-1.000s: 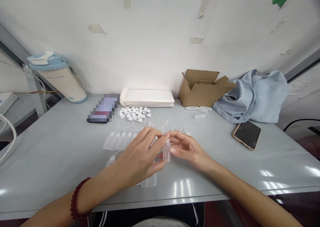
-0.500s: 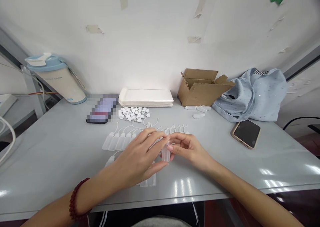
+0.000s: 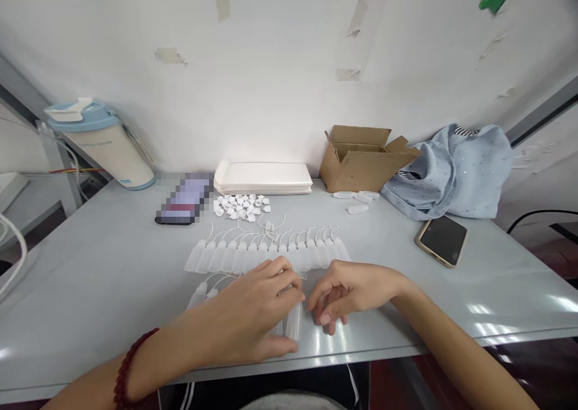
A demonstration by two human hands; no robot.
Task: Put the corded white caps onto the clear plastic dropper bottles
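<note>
The small translucent plastic bottle (image 3: 294, 321), held up between both hands a moment ago, now sits low near the table's (image 3: 90, 277) front edge, the left hand (image 3: 255, 310) curved over it, grip unclear, and the right hand (image 3: 345, 292) loosely open just beside it.

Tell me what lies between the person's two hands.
The head view shows a translucent plastic bottle between the left hand and the right hand.

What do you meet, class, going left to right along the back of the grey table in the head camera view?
Blue-lidded white tumbler → pixelated phone → stack of white flat sheets → open cardboard box → light blue cloth bag
</note>
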